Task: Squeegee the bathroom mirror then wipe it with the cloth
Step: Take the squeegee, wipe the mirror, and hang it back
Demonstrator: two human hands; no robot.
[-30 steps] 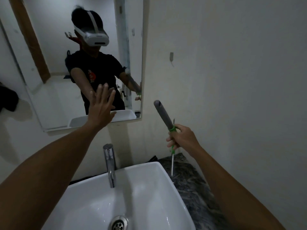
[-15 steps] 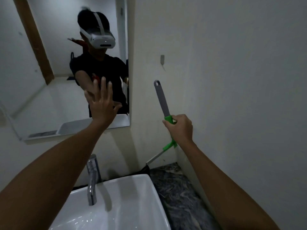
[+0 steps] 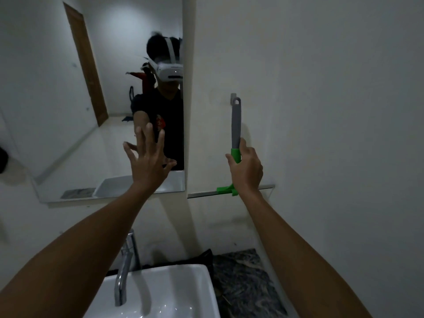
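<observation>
The bathroom mirror [image 3: 68, 111] hangs on the left wall above the sink and reflects a person wearing a white headset. My left hand [image 3: 148, 160] is raised in front of the mirror's lower right part, fingers spread, holding nothing. My right hand [image 3: 246, 169] grips the squeegee [image 3: 235, 125] at its green neck. The grey handle points straight up, its loop end at a small wall hook [image 3: 232, 97]. The blade [image 3: 206, 193] runs level below my hand, flat along the wall right of the mirror. No cloth shows.
A white basin [image 3: 183, 292] with a chrome tap [image 3: 125, 267] sits below, on a dark marbled counter [image 3: 245, 285]. White walls meet in a corner on the right. A dark object [image 3: 3, 159] hangs at the far left edge.
My right hand lifted the squeegee from over the counter up the wall, turning it handle-up until the loop reached the hook. My left hand stayed open before the mirror. The view tilted upward.
</observation>
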